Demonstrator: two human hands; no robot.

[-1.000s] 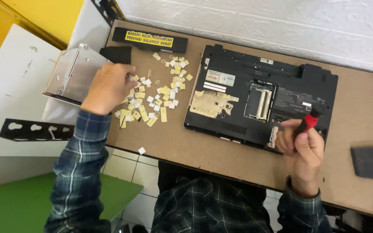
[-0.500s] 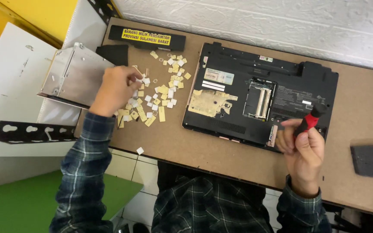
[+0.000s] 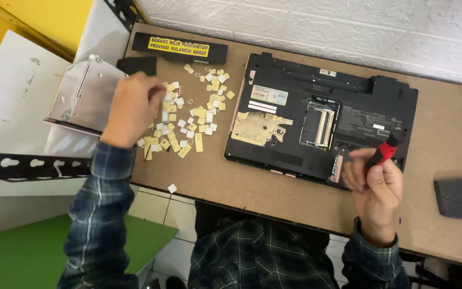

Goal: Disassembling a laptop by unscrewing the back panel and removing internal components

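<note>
A red-and-black screwdriver [image 3: 385, 152] is standing tilted in the right hand [image 3: 375, 190], its black tip end pointing toward the far right corner of the upturned black laptop [image 3: 322, 120], whose memory bay is lying open. Small yellow and white chips [image 3: 193, 115] are lying scattered flat on the brown tabletop, the left hand [image 3: 132, 107] resting at their left edge.

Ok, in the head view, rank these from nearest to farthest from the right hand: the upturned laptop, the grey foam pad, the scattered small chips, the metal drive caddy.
From the right hand, which holds a red-handled screwdriver:
1. Upturned laptop, just ahead of it, at the fingers.
2. Grey foam pad, off to its right.
3. Scattered small chips, across the laptop to the left.
4. Metal drive caddy, at the far left edge.
</note>
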